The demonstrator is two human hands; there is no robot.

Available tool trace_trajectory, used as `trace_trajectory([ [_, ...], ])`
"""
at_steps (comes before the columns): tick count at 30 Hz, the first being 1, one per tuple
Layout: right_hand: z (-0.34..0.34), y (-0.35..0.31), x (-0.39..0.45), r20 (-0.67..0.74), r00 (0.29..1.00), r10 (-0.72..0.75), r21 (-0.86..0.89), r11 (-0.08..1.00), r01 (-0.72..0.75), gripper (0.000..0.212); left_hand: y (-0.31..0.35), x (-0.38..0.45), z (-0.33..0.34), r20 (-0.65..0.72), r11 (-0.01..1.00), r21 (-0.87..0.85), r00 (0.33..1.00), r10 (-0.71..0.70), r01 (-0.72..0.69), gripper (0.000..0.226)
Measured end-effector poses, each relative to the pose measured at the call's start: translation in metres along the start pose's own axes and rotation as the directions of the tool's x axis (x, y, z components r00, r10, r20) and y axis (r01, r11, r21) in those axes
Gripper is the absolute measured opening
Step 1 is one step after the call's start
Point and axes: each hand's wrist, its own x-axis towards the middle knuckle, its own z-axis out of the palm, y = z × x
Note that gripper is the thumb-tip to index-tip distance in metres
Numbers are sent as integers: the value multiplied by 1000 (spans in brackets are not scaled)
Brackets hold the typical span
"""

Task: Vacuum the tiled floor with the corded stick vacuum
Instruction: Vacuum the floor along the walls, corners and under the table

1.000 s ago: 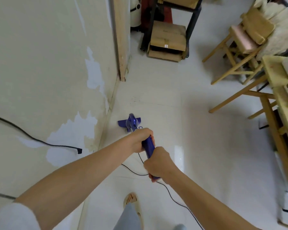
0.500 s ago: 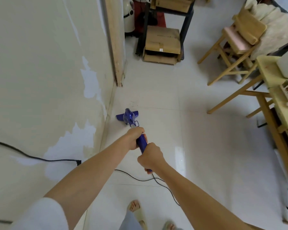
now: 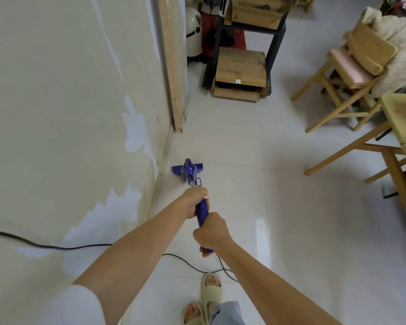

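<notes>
working the wall edge with the stick vacuum

we stand on the pale glossy tiled floor (image 3: 314, 207), beside the cream wall with peeling paint patches (image 3: 56, 113). our blue corded stick vacuum (image 3: 192, 178) reaches ahead of us, its flat head (image 3: 177, 169) down on the tile just beside the baseboard. our left hand (image 3: 195, 200) wraps the blue shaft higher up; our right hand (image 3: 210, 233) curls tight round the handle end. the thin black power cord (image 3: 185, 261) trails across the tiles near our sandalled feet. we judge slow, overlapping strokes parallel to the wall work best, keeping the head flat and the cord behind us.
</notes>
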Motion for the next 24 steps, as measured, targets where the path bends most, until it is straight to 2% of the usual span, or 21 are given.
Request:
trace_trajectory([
  [4, -7, -12, 32, -34, 998, -44, -32, 999, 43, 24, 25, 32, 3, -43, 999, -22, 998, 34, -35, 13],
  [10, -42, -36, 102, -74, 994, -77, -99, 993, 69, 21, 76, 87, 26, -95, 994, -71, 993, 75, -82, 4],
  [15, -59, -42, 146, -90, 993, -70, -108, 992, 61, 25, 99, 124, 40, -85, 993, -54, 991, 101, -106, 8],
  [24, -64, -42, 167, -69, 994, -80, -99, 992, 73, 28, 111, 132, 45, -82, 995, -2, 992, 96, -97, 4],
])
